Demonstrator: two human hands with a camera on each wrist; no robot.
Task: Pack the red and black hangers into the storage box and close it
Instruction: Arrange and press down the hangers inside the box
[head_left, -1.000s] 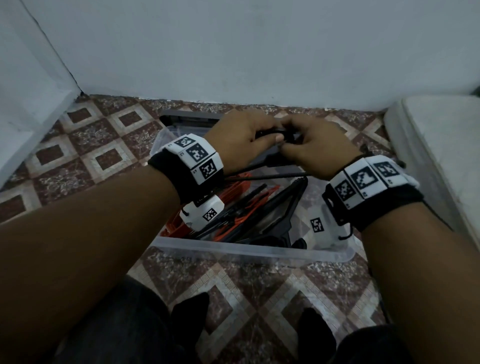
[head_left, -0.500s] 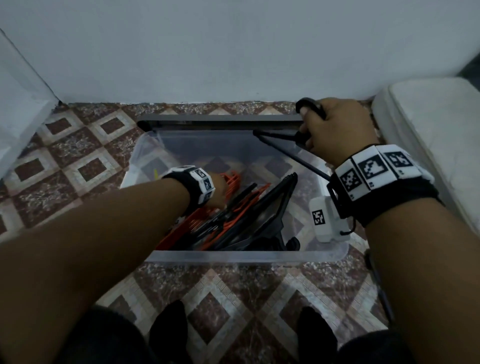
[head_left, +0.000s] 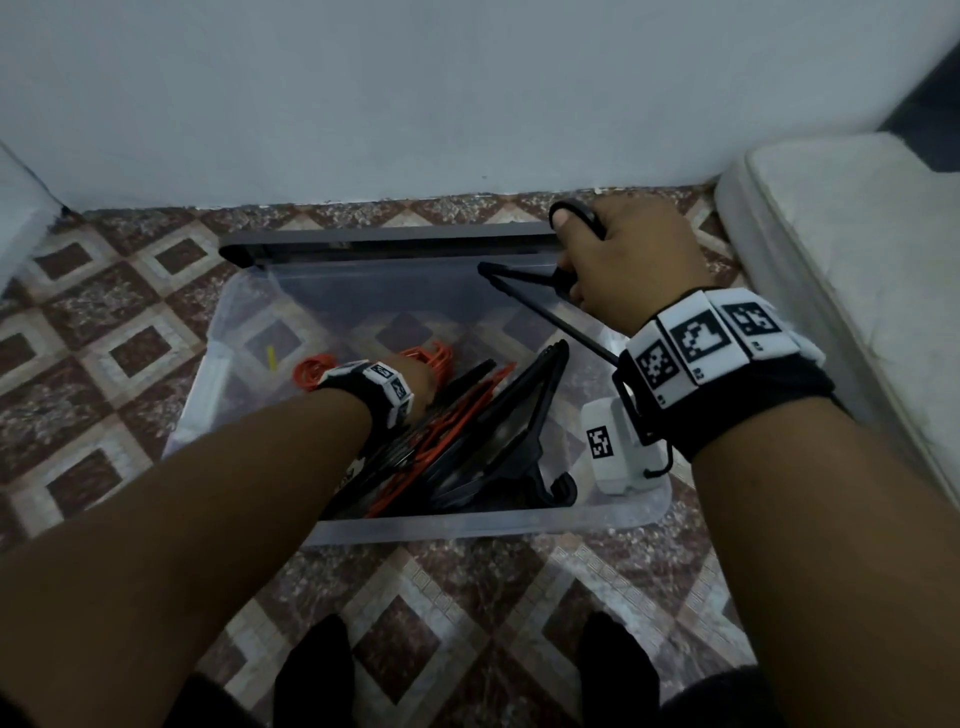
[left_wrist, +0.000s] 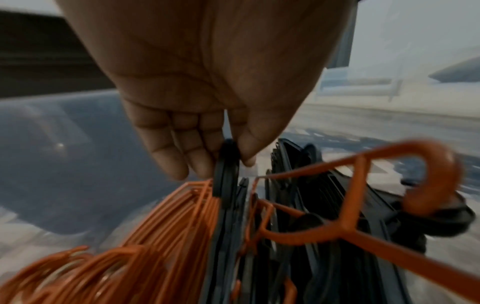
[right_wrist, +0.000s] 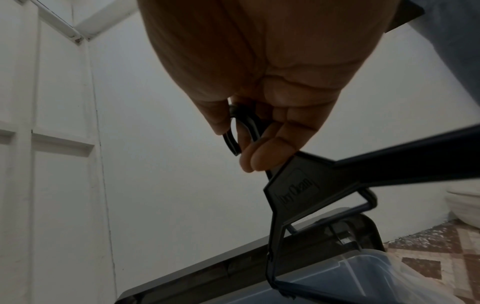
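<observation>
A clear storage box (head_left: 467, 527) stands open on the tiled floor, with red hangers (head_left: 431, 358) (left_wrist: 145, 242) and black hangers (head_left: 498, 431) (left_wrist: 306, 236) piled inside. Its dark lid (head_left: 384, 241) (right_wrist: 233, 265) stands along the far rim. My left hand (head_left: 418, 382) (left_wrist: 223, 156) reaches into the pile, thumb and fingers pinching the end of a black hanger (left_wrist: 226, 176). Above the box's far right corner, my right hand (head_left: 618, 260) (right_wrist: 249, 139) grips one black hanger (head_left: 540, 306) (right_wrist: 306, 191) at the base of its hook.
A white mattress (head_left: 852, 249) lies along the right, close to the box. A pale wall (head_left: 415, 93) runs just behind the lid. My dark-socked feet (head_left: 311, 670) stand on the patterned floor tiles (head_left: 104, 332) in front of the box.
My hands have parted: the left dropped into the pile of hangers, the right carried the black hanger toward the far right corner. In the last half second little has moved.
</observation>
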